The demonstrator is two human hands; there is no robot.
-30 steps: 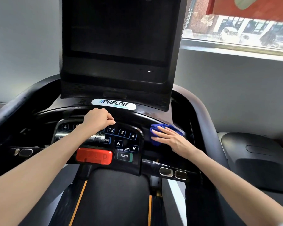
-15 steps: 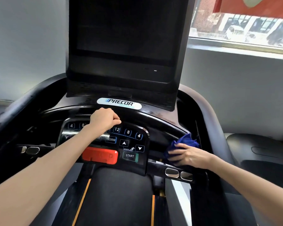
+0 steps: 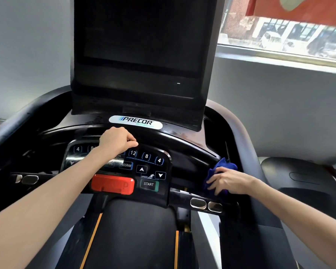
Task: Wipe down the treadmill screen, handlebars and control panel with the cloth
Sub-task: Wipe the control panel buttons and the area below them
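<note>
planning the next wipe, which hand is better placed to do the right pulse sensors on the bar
Right. The right hand already grips the blue cloth just above the sensors; the left hand is a bare fist over the control panel.

one head cam, looks fwd and down, close over treadmill console (image 3: pixel 116 167).
</note>
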